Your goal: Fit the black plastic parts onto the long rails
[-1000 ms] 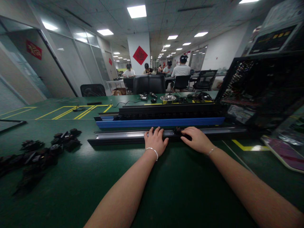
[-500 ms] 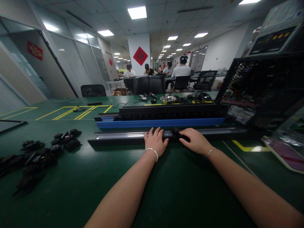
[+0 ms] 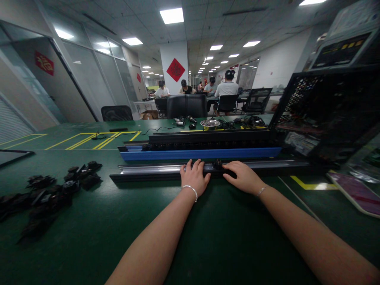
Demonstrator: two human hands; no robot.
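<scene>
A long black rail [image 3: 154,171] with a shiny strip along its top lies across the green table in front of me. My left hand [image 3: 195,176] rests on it with fingers spread, palm down. Just to the right, a small black part [image 3: 218,163] sits on the rail. The fingertips of my right hand [image 3: 244,177] touch that part's right side, while the thumb is apart and lower, near the rail's front edge. The undersides of the right fingers are hidden.
Behind lies a blue rail [image 3: 198,153] beside more black rails [image 3: 213,137]. Several black parts [image 3: 62,190] are heaped at left. A metal bowl [image 3: 210,123] and cables stand at the back. At right are an open black case [image 3: 335,107] and a purple flat item [image 3: 356,192].
My right hand and the small black part have shifted slightly left along the rail. My left hand has stayed in place.
</scene>
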